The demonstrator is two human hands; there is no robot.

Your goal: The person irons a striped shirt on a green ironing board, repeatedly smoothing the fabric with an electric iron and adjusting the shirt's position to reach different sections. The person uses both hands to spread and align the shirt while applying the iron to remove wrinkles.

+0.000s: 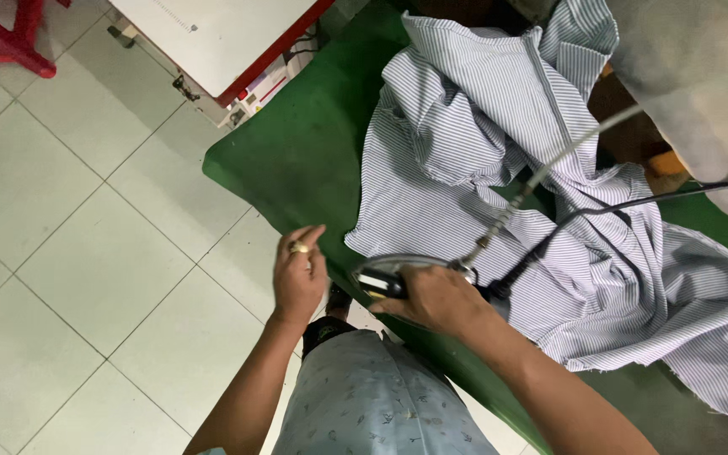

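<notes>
right hand (436, 299) grips iron (391, 274) (on striped shirt (499, 143)) | left hand (298, 274) free

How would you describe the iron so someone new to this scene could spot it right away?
Find the green padded board running across the picture, with a blue-and-white striped shirt crumpled over it. At the shirt's near edge, the right hand grips the iron. It is the only shiny metal object there, with a black cable and a pale hose trailing from it.
</notes>
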